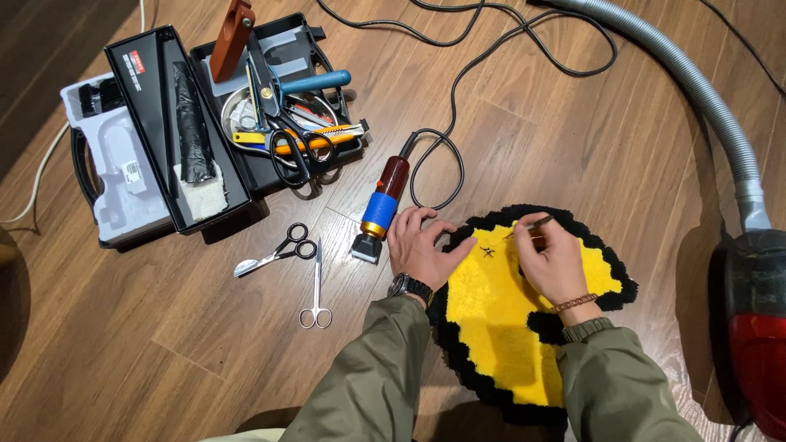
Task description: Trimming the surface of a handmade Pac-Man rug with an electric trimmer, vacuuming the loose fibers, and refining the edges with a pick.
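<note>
Left of the rug, a toolbox, two scissors and an electric clipper lay on the floor. The left hand pressed flat, fingers spread, on the rug's edge. The right hand pinched a thin tool over the yellow pile. A vacuum stood right of the rug.

Floor: brown wood planks
Tool case: black, open, upper left; holds scissors, a blue-handled tool, a yellow cutter
Electric clipper: red and blue body, corded, just left of the rug
Scissors: two pairs, black-handled and slim steel, lying side by side
Vacuum cleaner: red, right edge; grey ribbed hose
</note>
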